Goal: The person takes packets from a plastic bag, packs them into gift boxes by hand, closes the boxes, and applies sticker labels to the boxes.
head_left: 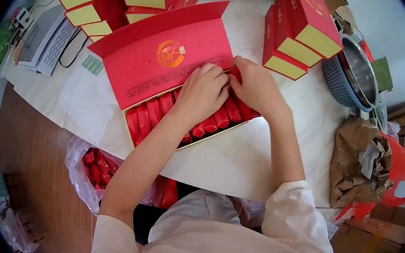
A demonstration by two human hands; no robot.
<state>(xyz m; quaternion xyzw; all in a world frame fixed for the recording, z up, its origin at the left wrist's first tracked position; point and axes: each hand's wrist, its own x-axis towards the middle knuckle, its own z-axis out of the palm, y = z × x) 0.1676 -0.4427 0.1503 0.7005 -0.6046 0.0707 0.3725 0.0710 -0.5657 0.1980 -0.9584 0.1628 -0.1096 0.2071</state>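
- Left hand (204,89), right hand (254,85): fingers half-curled over red packets (154,112); I cannot tell what's gripped.
- Box lid (167,62) leans to packets' 11 o'clock, keeping them reachable, I judge.

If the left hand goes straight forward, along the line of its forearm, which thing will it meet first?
Most likely the open red lid, which shows just beyond the knuckles of the left hand. The remaining gap is hard to judge from this single view.
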